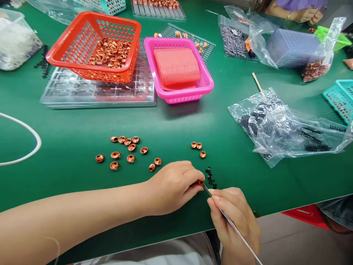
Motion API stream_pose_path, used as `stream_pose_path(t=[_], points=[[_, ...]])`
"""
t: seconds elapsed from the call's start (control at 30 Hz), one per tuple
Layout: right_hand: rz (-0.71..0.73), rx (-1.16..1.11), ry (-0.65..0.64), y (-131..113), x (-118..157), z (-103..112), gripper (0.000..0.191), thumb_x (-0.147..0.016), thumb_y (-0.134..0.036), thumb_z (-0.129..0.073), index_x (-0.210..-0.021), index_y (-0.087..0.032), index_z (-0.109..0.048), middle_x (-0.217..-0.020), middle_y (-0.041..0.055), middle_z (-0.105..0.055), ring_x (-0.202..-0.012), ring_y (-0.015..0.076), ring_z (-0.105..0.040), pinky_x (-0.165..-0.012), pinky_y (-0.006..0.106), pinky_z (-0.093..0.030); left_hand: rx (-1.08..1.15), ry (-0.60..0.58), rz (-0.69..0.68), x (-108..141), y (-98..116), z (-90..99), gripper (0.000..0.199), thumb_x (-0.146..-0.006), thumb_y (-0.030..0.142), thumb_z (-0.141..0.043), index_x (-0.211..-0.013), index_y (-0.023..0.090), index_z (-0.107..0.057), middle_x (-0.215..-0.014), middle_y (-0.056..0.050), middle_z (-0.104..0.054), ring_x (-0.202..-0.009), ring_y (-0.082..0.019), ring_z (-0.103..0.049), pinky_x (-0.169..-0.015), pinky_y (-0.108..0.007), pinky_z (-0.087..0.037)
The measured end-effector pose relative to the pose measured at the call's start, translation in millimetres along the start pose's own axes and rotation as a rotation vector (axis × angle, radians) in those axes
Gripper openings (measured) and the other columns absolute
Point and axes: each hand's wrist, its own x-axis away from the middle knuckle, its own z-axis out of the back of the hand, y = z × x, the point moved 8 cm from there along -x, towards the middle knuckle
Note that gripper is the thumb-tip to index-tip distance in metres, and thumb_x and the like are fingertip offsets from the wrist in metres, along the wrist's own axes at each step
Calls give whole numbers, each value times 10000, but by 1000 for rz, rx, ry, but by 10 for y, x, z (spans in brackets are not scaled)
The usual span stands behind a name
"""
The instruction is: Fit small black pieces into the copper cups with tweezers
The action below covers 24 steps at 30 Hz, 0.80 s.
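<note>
Pinched in the fingertips of my left hand (175, 187) is a small copper-coloured cup (200, 182). My right hand (235, 217) grips a thin metal rod (234, 228), whose tip meets the cup. Just beyond the fingertips lie tiny black pieces (209, 176) on the green table (176, 125). Three copper cups (203, 154) sit a little farther off. Several more copper cups (131, 158) are spread on the table beyond my left forearm.
An orange basket of copper cups (132, 70) rests on clear trays (102, 101). Beside it stands a pink basket (179, 96) with red foam. Plastic bags of black parts (286, 129) lie right. Another person's hands (307, 15) are at the far right.
</note>
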Motion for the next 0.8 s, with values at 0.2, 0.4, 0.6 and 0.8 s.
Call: stream_pose_path(t=[0.2, 0.4, 0.6, 0.8], points=[[16, 9, -15, -5, 7, -6, 381, -789, 30, -680, -1107, -164, -602, -1023, 71, -697, -895, 168, -655, -748, 365, -556, 6, -8, 7, 0, -7, 0, 48, -895, 112, -600, -936, 131, -614, -762, -24, -674, -664, -148, -549, -626, -269, -452], [5, -12, 3, -6, -2, 12, 391, -769, 47, -686, -1097, -151, -610, -1021, 76, -696, -888, 173, -656, -746, 369, -555, 24, -20, 25, -9, -7, 0, 56, -911, 123, -572, -943, 143, -613, -764, -21, -676, -667, -139, -550, -635, -261, -463], [-50, -44, 52, 25, 21, 38, 416, -777, 46, -681, -1113, -188, -609, -1013, 61, -704, -882, 176, -651, -732, 378, -559, 37, -56, 45, -13, -24, -13, 54, -922, 141, -568, -955, 146, -610, -784, -27, -680, -684, -146, -551, -647, -265, -464], [-51, -81, 70, 24, 12, 40, 409, -771, 75, -670, -1101, -162, -618, -1009, 63, -700, -880, 172, -645, -720, 374, -550, 43, -71, 31, -18, -9, -6, 41, -930, 142, -566, -956, 143, -598, -798, -32, -676, -688, -149, -543, -648, -266, -451]])
